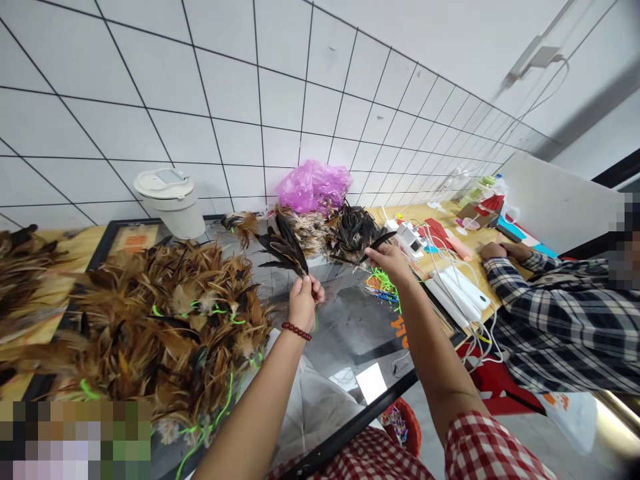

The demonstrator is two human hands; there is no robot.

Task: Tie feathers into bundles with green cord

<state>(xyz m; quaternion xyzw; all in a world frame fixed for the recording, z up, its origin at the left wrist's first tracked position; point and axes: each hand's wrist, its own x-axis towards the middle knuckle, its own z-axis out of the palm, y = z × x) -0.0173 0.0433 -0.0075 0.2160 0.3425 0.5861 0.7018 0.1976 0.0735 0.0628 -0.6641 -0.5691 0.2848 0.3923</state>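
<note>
My left hand is closed around the stems of a small bunch of dark feathers, held upright above the glass table top. A red bead bracelet sits on that wrist. My right hand pinches a single dark feather, close to a heap of black feathers. A large pile of brown feather bundles tied with green cord lies to the left of my left arm.
A white lidded cup and a pink plastic bag stand by the tiled wall. Green cords, white power strips with cables lie right. A person in a plaid shirt leans on the table.
</note>
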